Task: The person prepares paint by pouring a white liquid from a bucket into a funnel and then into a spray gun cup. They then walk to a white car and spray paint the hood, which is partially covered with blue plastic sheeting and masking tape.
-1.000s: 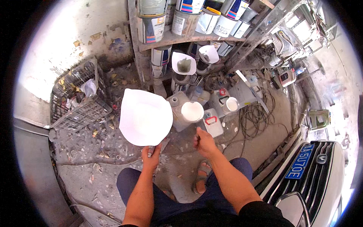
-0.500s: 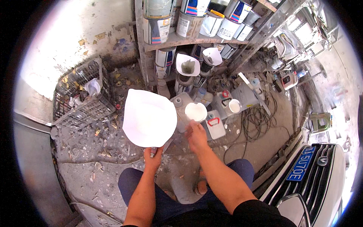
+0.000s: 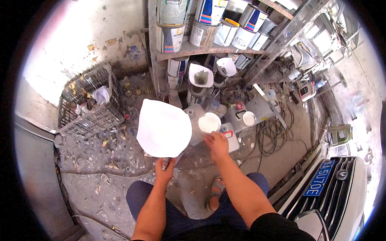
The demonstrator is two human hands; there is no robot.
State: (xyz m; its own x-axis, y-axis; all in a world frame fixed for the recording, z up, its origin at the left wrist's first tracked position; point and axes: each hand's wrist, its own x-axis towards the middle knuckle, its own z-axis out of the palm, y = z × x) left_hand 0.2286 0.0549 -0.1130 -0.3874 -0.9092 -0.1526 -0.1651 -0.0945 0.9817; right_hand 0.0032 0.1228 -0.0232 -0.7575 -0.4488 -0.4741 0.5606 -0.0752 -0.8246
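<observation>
A wide white paper cone point(image 3: 164, 128), of the kind paint is strained through, is held in front of me. Under its near rim, my left hand point(image 3: 164, 172) is closed round a metal handle point(image 3: 165, 163); the cone hides the rest of that tool. To its right is a white cup point(image 3: 209, 122) with pale contents. My right hand point(image 3: 218, 145) grips this cup at its near side, the fingertips partly out of sight. The cup and the cone are close together, side by side.
Plastic jugs point(image 3: 229, 138) and another white cup point(image 3: 249, 118) stand beyond my hands. Paint cans point(image 3: 170, 39) fill a shelf at the back. A black crate point(image 3: 90, 116) holds rubbish at left. A coiled hose point(image 3: 267, 136) and a car front point(image 3: 341, 197) are at right.
The cone in my left hand has shifted slightly right and down in the picture. My right hand has moved a little right and nearer, with the cup tilted somewhat more toward the cone.
</observation>
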